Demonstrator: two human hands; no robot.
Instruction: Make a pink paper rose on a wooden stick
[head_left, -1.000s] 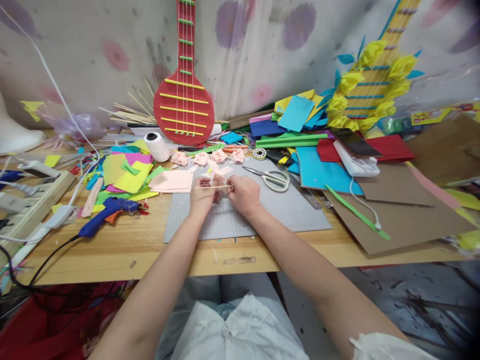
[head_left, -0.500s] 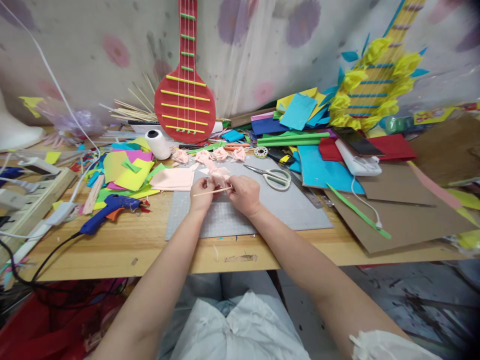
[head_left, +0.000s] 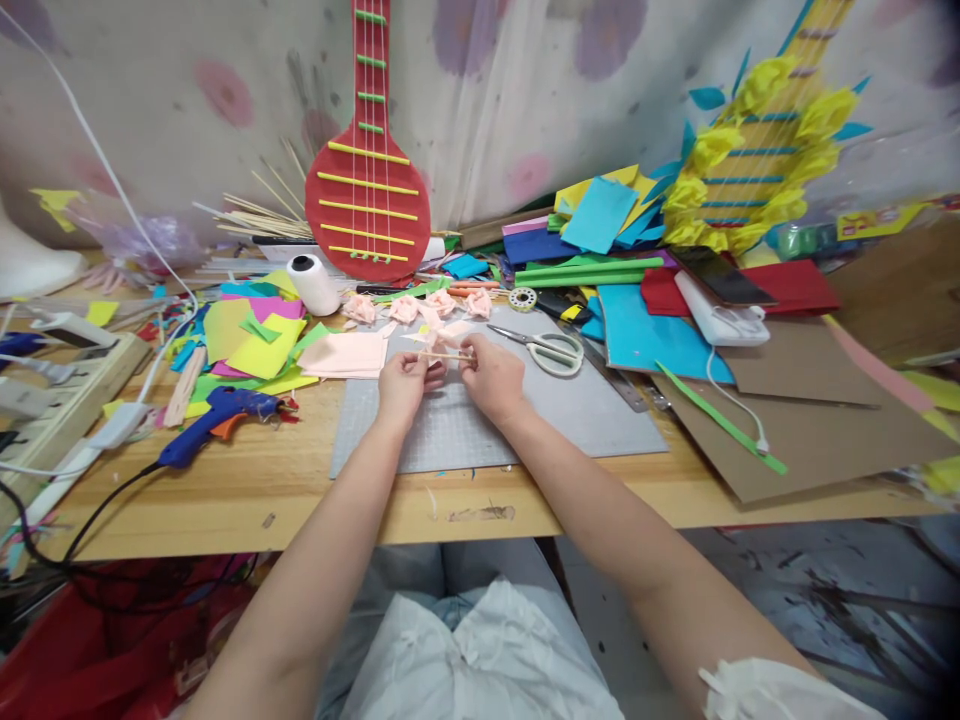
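My left hand (head_left: 403, 388) and my right hand (head_left: 493, 378) are close together over the grey cutting mat (head_left: 555, 425). A thin wooden stick (head_left: 447, 356) lies level between them, with the fingers of both hands pinched at its ends. Pale pink paper pieces (head_left: 437, 328) show just behind the fingers; whether a piece is also in the left fingers is hard to make out. Beyond them sits a row of crumpled pink paper flowers (head_left: 405, 309). Scissors (head_left: 553, 352) with pale handles rest on the mat to the right of my right hand.
A blue glue gun (head_left: 221, 420) lies at left, its cord trailing off the edge. Pink sheets (head_left: 345, 355), coloured scraps (head_left: 262, 345) and a thread spool (head_left: 313, 286) stand behind. Brown cardboard (head_left: 810, 440) covers the right side. A red paper instrument (head_left: 367, 205) leans at the back.
The stick has turned from a slant to nearly level and moved slightly up. The pink paper that was at my fingertips now appears behind them. My left fingers have opened out a little.
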